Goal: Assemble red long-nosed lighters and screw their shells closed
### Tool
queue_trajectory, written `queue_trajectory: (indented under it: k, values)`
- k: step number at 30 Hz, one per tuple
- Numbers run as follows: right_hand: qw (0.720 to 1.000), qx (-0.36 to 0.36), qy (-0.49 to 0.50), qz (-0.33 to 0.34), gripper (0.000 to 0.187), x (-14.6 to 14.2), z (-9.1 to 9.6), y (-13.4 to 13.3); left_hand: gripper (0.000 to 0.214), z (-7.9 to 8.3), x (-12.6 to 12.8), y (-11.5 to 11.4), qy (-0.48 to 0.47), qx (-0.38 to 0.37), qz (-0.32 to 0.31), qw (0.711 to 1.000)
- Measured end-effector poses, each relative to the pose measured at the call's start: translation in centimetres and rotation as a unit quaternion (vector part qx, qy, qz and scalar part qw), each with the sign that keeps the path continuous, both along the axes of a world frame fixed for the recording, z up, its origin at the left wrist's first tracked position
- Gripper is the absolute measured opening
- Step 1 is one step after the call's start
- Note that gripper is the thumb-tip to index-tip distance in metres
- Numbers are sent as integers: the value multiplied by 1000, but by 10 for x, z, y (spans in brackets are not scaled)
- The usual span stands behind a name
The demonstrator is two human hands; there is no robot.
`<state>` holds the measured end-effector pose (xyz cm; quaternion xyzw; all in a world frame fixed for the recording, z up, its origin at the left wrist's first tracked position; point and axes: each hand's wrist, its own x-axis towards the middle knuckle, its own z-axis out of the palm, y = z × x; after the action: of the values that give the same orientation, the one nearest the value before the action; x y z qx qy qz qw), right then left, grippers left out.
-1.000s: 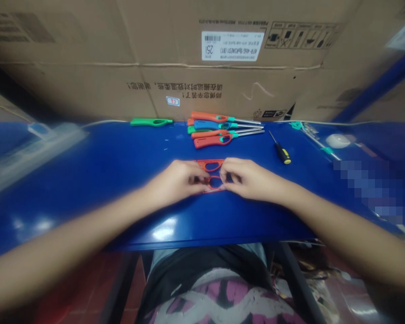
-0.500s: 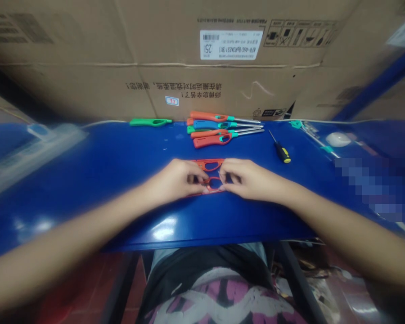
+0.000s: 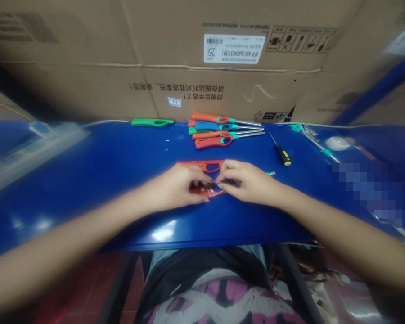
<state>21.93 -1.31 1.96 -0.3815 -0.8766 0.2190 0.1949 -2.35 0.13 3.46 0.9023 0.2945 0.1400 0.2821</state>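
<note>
Low over the blue table, my left hand (image 3: 184,185) is closed on an orange lighter shell half (image 3: 199,191) with a trigger opening. My right hand (image 3: 241,180) meets it from the other side, thumb and fingers pinched near that opening; what they pinch is small and mostly hidden. Just beyond my fingers lies another orange shell half (image 3: 212,167), its loop-shaped opening showing. A metal tip with a teal part (image 3: 271,173) pokes out past my right wrist.
Several long-necked lighters (image 3: 216,130) are piled near the cardboard (image 3: 108,81), beside a green lighter body (image 3: 151,122). A black-yellow screwdriver (image 3: 283,156) lies to the right. Farther right are a white round object (image 3: 337,143) and a metal rod with teal parts (image 3: 312,139). A plastic-covered strip (image 3: 37,155) lies left.
My hands have drawn slightly closer together over the near shell half, and the fingertips now almost meet. The metal tip beyond my right wrist has come into view.
</note>
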Motion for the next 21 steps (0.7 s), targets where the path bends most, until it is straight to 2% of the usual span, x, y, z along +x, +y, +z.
queue_trajectory:
  k: [12,17,21]
  values:
    - [999,10,29,23,11,-1,-5,2,18,-6,3,-5,1,43,19,999]
    - [999,4,32,15,8,-2,-1,4,30,-7,4,-5,1,49,20,999]
    - [998,-38,37,22,7,6,6,7,38,-8,5,-4,-4,43,30,999]
